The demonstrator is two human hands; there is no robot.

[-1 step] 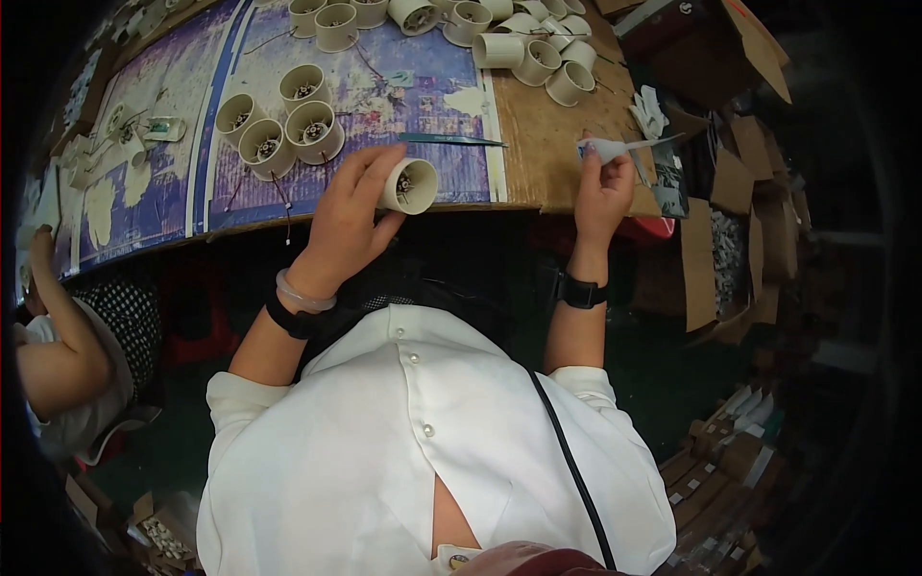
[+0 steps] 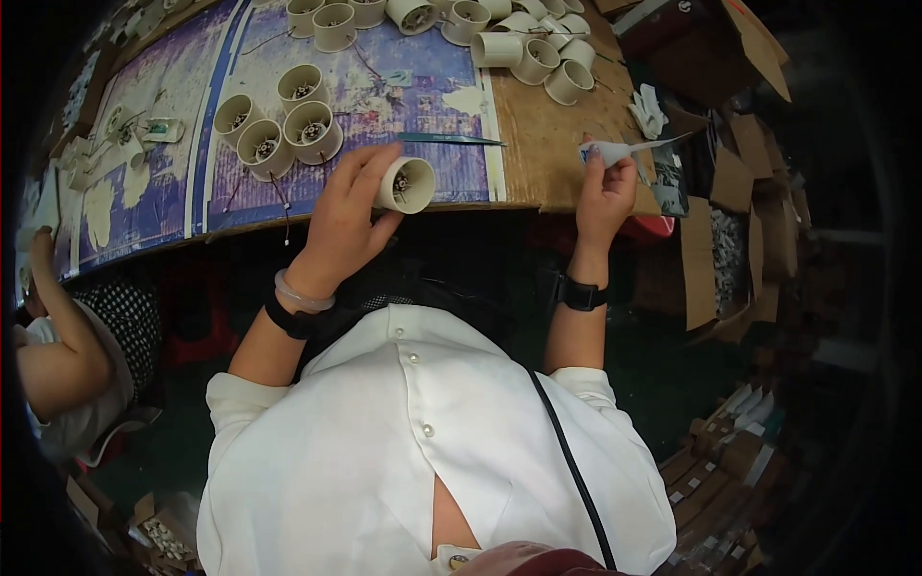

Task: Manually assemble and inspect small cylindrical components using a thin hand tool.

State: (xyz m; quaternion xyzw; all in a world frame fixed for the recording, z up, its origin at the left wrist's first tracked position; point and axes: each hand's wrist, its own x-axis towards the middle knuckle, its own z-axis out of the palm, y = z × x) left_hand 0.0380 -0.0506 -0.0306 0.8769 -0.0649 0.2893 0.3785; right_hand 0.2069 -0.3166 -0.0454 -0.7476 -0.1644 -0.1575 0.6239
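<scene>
My left hand (image 2: 348, 216) is closed round a cream cylindrical housing (image 2: 419, 189) at the table's near edge. The housing's open end is tilted toward the right, showing a dark motor-like part inside. Off to the right, my right hand (image 2: 607, 187) pinches a small white squeeze bottle (image 2: 611, 155) whose long thin spout points to the right. A slim teal pointed tool, perhaps tweezers (image 2: 449, 139), lies on the table just beyond the left hand. Several similar housings (image 2: 313, 131) stand grouped to the left, with thin wires hanging from some.
More cream housings (image 2: 471, 21) crowd the far side of the worktable (image 2: 538, 182). Open cardboard boxes (image 2: 699, 259) stand at the right, one filled with small grey pieces. Another person's arm (image 2: 60, 317) is at the far left. A crumpled white glove-like item (image 2: 648, 112) lies at the table's right.
Almost nothing differs. The bottle in my right hand has shifted very slightly, its spout tilting up a little.
</scene>
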